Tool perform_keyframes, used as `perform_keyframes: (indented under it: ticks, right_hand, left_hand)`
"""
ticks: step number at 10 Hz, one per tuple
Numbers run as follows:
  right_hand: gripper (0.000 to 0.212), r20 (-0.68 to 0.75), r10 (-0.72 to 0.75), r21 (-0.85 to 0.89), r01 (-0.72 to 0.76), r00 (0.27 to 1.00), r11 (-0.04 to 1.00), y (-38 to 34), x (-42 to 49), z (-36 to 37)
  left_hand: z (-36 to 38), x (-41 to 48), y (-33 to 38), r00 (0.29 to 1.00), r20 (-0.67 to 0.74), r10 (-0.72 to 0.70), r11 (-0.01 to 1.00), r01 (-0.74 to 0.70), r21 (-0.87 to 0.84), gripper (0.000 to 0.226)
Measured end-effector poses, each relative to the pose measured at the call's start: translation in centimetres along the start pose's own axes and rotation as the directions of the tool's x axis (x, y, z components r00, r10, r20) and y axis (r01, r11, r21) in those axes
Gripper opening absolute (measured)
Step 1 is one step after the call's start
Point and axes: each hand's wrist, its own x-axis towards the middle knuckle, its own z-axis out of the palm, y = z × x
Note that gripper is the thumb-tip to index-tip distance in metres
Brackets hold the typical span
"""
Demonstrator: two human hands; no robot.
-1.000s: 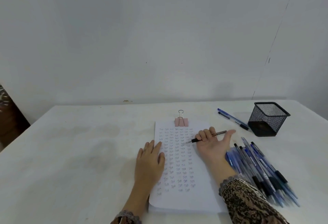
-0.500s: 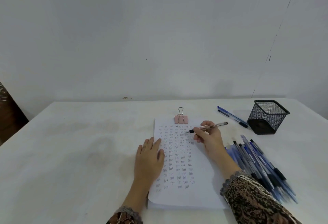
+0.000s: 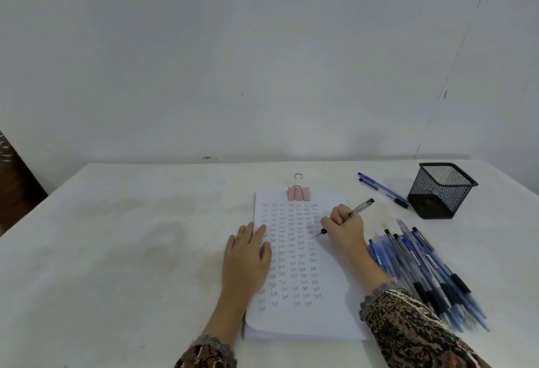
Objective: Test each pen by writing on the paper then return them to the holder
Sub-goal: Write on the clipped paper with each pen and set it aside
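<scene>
Nearby, loose pens (image 3: 423, 274) flank the right hand (image 3: 342, 227) gripping a pen (image 3: 361, 207), while the flat left hand (image 3: 248, 254) presses the paper (image 3: 300, 321).

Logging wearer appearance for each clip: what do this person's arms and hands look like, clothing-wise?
Both hands are bare: no gloves on the left hand or the right hand. The left sleeve and right sleeve are long, in a mottled brown, black and cream print, each ending at the wrist in a greyish scalloped lace cuff.
</scene>
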Motion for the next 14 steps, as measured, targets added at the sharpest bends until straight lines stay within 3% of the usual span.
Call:
perform_keyframes:
  ticks: [5, 14]
  right_hand:
    - [0.051, -0.054, -0.036, -0.114, 0.029, 0.998, 0.993, 1.1, 0.7, -0.4]
    - [0.049, -0.096, -0.011, -0.07, 0.005, 0.995, 0.998, 1.4, 1.0, -0.6]
  left_hand:
    - [-0.4, -0.3, 0.3, 1.0, -0.004, -0.002, 1.0, 0.002, -0.012, 0.045]
    - [-0.4, -0.2, 0.3, 1.0, 0.016, -0.007, 1.0, 0.007, 0.004, 0.046]
